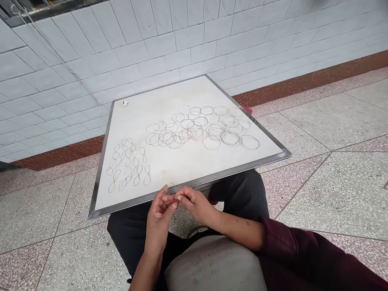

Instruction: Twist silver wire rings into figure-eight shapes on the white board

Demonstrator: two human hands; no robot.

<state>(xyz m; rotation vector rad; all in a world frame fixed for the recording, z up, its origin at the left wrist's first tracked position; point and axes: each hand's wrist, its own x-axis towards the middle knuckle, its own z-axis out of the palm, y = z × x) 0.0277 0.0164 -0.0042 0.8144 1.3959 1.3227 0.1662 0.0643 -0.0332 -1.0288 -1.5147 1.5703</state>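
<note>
A thin, dark, wire-like loop [173, 184] sits at the fingertips, just over the table's near edge. The right hand [192, 202] has a narrow grip, thumb and forefinger pinched on it; the left hand [160, 207] curves around its other side, fingers bent, though whether that grip also pinches I cannot tell. Strands this fine probably need fingertip holding, close to the lap.

Left of the grip lie slim, dark figure-eight strands [147, 174] in loose rows; beyond it and to the right spread large, thin, dark rings [250, 142], many overlapping. The two shapes are apart, perhaps for easy sorting, with bare surface nearest the grip.

The square white table [182, 165] has a grey metal rim. At its far left corner, farthest from the grip, stands a small white-and-red object [125, 104]. Past the table rises a white tiled wall [151, 52]; around it runs speckled stone flooring [357, 194].
</note>
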